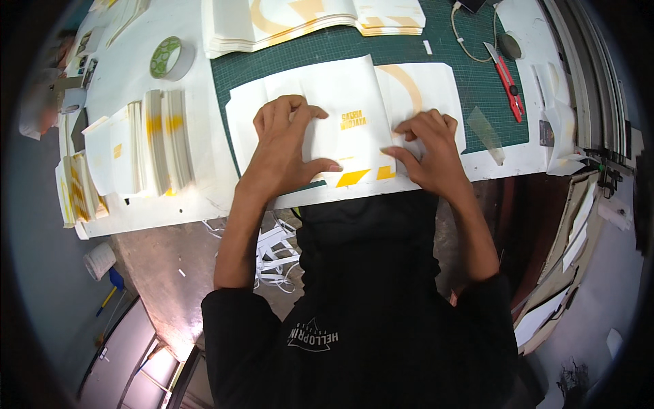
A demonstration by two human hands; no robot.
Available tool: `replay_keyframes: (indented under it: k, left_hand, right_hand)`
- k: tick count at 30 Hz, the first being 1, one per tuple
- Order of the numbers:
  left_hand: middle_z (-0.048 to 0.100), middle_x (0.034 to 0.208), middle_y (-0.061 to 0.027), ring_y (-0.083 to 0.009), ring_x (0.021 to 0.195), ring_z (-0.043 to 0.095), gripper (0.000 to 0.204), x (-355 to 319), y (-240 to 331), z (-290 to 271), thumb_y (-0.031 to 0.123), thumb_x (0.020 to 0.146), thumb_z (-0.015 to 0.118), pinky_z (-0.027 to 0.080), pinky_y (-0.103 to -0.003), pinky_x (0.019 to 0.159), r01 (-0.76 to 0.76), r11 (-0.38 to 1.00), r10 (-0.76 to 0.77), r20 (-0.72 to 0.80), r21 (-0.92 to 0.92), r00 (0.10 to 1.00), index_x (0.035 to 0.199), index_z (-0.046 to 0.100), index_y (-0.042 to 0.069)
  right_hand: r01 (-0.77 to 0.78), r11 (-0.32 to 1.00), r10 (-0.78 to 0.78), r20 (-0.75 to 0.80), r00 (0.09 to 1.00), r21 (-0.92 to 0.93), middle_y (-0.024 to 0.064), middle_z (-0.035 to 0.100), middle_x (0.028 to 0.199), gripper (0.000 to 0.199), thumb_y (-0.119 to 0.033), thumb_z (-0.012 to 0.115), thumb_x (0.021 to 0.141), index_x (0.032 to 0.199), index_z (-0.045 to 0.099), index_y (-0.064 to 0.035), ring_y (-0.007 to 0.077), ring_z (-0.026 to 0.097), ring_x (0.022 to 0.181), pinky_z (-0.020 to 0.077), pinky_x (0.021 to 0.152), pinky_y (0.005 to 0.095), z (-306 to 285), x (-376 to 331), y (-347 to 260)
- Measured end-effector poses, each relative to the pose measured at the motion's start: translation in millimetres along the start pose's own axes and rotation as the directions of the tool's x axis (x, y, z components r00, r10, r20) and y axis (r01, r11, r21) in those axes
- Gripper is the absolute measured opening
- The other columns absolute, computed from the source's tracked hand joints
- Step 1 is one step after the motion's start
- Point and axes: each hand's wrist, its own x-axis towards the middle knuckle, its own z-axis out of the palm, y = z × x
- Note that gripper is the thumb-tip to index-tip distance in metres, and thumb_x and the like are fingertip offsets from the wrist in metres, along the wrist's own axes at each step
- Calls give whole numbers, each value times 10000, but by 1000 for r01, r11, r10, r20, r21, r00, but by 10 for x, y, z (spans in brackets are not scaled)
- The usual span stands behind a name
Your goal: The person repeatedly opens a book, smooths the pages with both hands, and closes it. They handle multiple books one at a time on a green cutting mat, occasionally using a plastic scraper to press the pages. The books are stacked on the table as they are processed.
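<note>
We count two hands, a left hand (pixel 286 146) and a right hand (pixel 428 151), on one folded white printed sheet (pixel 340 116). Also noted: one roll of tape (pixel 170 58), one red utility knife (pixel 505 78), one green cutting mat (pixel 300 65), one cord (pixel 462 37).

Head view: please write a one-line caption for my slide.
Both hands, left hand and right hand, press a folded white printed sheet flat on a green cutting mat.
</note>
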Motion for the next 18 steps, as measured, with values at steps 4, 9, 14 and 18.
replay_keyframes:
  k: [4, 9, 14, 18]
  left_hand:
    - [477, 1337, -154, -378, 1371, 390, 896, 5, -25, 32, 378, 619, 1027, 282, -492, 1186, -5, 1000, 5, 20, -4, 1000, 1360, 600, 108]
    - [472, 1334, -159, -372, 1360, 396, 921, 51, -27, 4, 396, 621, 1027, 273, -495, 1180, -52, 999, 51, 33, 17, 998, 1367, 575, 102]
    - [473, 1330, -158, -370, 1354, 402, 942, 45, -34, -4, 395, 614, 1031, 266, -491, 1185, -44, 999, 43, 34, 26, 998, 1373, 560, 96]
    - [471, 1330, -151, -367, 1356, 402, 947, 55, -7, 17, 389, 609, 1035, 266, -487, 1190, -38, 999, 38, 20, 25, 999, 1371, 558, 90]
  right_hand:
    - [-83, 996, 83, -5, 997, -35, 21, 636, 890, 346, -322, 907, 825, 1035, 717, -124, 228, 583, 950, 314, 972, 464, 72, 377, 122]
    - [-160, 981, 148, -116, 982, -109, -4, 620, 789, 349, -372, 932, 806, 951, 726, -129, 202, 560, 855, 323, 917, 429, 128, 1077, 332]
    - [-187, 974, 168, -144, 975, -130, 3, 631, 767, 308, -353, 903, 870, 945, 738, -105, 178, 575, 802, 384, 892, 411, 132, 1223, 314]
    - [-76, 943, 219, -432, 875, 324, 82, 721, 919, 317, -313, 872, 902, 1030, 748, -50, 209, 683, 856, 445, 966, 429, 8, 785, 652]
